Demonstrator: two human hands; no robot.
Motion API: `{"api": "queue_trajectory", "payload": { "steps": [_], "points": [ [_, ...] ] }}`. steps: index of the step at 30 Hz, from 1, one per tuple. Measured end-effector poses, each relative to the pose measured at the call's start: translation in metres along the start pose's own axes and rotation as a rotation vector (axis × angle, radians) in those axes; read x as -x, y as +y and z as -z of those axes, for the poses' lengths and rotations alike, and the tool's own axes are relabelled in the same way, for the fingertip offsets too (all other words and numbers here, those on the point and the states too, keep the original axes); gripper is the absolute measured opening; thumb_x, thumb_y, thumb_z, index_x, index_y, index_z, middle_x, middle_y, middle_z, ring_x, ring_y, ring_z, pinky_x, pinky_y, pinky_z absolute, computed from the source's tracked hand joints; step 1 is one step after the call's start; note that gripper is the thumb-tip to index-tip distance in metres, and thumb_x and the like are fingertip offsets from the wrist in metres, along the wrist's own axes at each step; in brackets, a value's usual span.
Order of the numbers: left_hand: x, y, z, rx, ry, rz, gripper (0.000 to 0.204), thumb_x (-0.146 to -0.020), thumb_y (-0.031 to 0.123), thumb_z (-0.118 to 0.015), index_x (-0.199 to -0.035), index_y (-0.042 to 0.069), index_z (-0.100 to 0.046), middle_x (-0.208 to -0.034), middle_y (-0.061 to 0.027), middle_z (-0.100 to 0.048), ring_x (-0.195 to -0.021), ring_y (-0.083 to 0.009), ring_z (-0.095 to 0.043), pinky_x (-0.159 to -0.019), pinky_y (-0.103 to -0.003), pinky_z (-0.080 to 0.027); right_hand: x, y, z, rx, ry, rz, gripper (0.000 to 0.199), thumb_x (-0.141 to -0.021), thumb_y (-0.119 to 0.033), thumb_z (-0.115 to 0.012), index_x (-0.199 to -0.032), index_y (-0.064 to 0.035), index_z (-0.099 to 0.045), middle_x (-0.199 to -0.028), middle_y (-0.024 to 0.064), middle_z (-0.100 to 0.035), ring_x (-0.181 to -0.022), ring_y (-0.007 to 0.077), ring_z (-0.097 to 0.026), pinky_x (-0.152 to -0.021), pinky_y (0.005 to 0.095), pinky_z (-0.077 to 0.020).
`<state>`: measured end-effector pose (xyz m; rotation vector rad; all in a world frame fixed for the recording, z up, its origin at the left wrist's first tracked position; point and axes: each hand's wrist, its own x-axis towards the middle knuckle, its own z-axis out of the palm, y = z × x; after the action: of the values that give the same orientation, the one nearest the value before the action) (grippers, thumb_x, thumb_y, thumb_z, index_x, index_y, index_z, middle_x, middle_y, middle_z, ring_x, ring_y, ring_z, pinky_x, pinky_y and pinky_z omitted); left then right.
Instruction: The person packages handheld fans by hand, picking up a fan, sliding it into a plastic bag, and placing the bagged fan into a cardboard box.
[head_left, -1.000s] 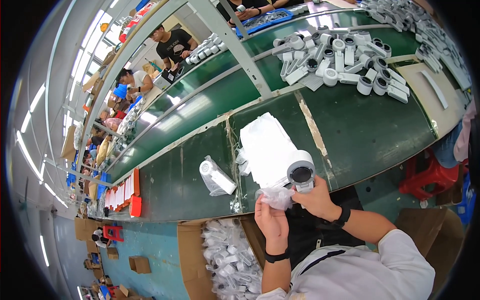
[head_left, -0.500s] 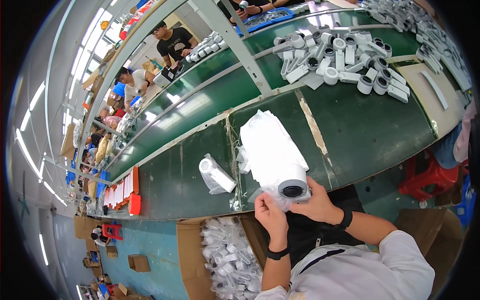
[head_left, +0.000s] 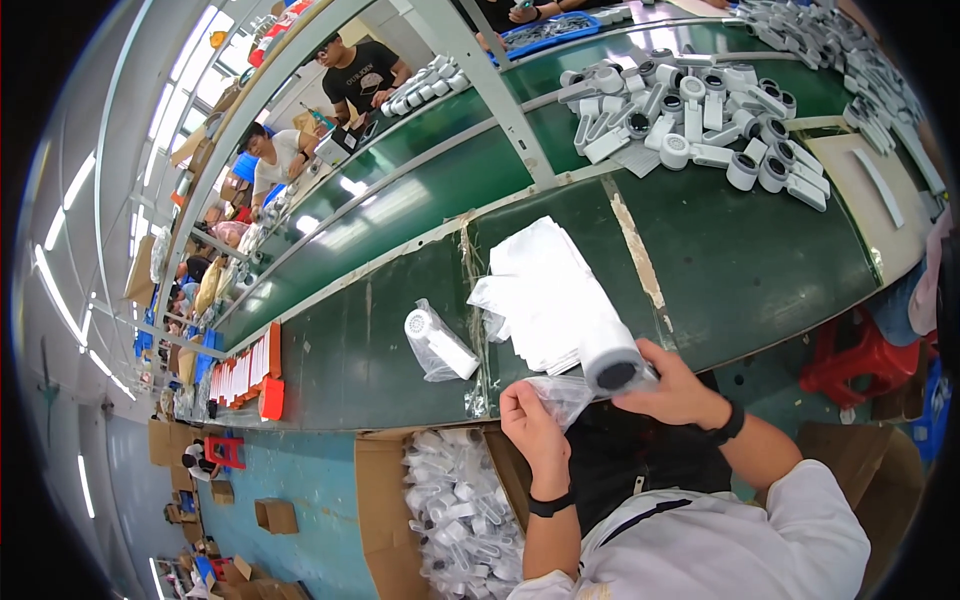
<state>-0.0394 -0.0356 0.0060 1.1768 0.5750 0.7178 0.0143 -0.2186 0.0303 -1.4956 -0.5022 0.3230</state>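
My right hand is closed round a white handled device with a round head, its dark grey end facing me at the table's near edge. A clear plastic bag stretches from the device to my left hand, which pinches the bag's edge. How far the device sits inside the bag is hard to tell. Just beyond lies a stack of white sheets or flat bags. Left of the stack rests a similar device in a clear bag, with a round grille on its head.
Loose white devices lie heaped at the far right, beside a beige board. Below the table's edge stands a carton full of bagged devices. An orange tray of papers is at left; a red stool stands at right. Co-workers sit across the line.
My right hand has moved right and turned the device, its head now tilting more lengthwise. My left hand has drawn the bag out, so the gap between the hands is wider.
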Motion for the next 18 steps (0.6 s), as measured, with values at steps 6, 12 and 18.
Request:
{"api": "queue_trajectory", "payload": {
  "steps": [6, 12, 18],
  "points": [
    [-0.006, 0.009, 0.0, -0.122, -0.169, -0.016, 0.018, -0.098, 0.018, -0.053, -0.09, 0.003, -0.057, -0.085, -0.0015, -0.061, -0.073, -0.0066, -0.054, -0.066, -0.022, -0.045, -0.006, -0.026, 0.039, 0.31, -0.595, -0.053, 0.089, -0.078, -0.024, -0.074, -0.147, -0.009, -0.019, -0.094, 0.0184, -0.067, -0.081, 0.0321, -0.067, -0.074, 0.0368, -0.0505],
    [-0.006, 0.034, -0.003, -0.114, -0.502, 0.096, 0.019, -0.098, 0.016, -0.052, -0.099, 0.0, -0.062, -0.101, -0.0093, -0.066, -0.084, -0.0108, -0.06, -0.073, -0.024, -0.049, -0.031, -0.02, 0.025, 0.459, -0.833, -0.121, 0.091, -0.083, -0.025, -0.068, -0.151, -0.0121, -0.008, -0.088, 0.0132, -0.069, -0.074, 0.0308, -0.067, -0.07, 0.039, -0.0512],
    [-0.017, 0.025, 0.031, -0.321, -0.735, -0.076, 0.016, -0.094, 0.009, -0.054, -0.104, -0.001, -0.062, -0.102, -0.0064, -0.061, -0.099, -0.0136, -0.056, -0.083, -0.028, -0.047, -0.028, 0.001, 0.006, 0.382, -0.716, -0.066, 0.052, -0.083, -0.016, -0.067, -0.131, -0.0056, -0.051, -0.094, 0.0101, -0.067, -0.081, 0.0157, -0.063, -0.076, 0.0308, -0.0491]
  ]
}}
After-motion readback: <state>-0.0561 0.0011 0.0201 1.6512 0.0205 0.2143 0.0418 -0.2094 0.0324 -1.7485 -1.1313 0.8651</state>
